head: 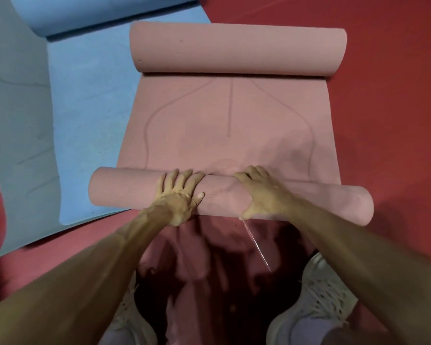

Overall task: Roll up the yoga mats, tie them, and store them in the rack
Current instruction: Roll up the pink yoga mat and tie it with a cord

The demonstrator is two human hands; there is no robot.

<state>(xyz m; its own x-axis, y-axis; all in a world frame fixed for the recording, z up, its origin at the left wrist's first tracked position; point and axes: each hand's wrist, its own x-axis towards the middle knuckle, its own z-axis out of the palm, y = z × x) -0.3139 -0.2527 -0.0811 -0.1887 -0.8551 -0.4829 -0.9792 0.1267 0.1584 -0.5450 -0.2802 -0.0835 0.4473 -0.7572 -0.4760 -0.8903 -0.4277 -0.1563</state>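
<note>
two mats lie on the red floor point(383, 95). the blue mat point(85, 120) spreads at my left with its far end curled up. the pink mat point(222, 140) runs straight ahead of me, its left edge meeting the blue one. bare floor opens wide on the right. the pink mat's far roll point(234, 48) sits across the top. the near roll point(125, 190) lies crosswise just ahead of my shoes point(321, 307), with flat mat between the two rolls. both ends of the near roll stick out past the flat part's edges, and the left end hangs over the blue mat. my left hand point(179, 197) presses on top of the near roll, fingers spread and nearly straight, thumb out along it. my right hand point(261, 192) grasps the roll just beside, fingers point(254, 174) curled over the far side and thumb at the near edge. a thin clear strand point(258, 245) trails down from below that thumb.
</note>
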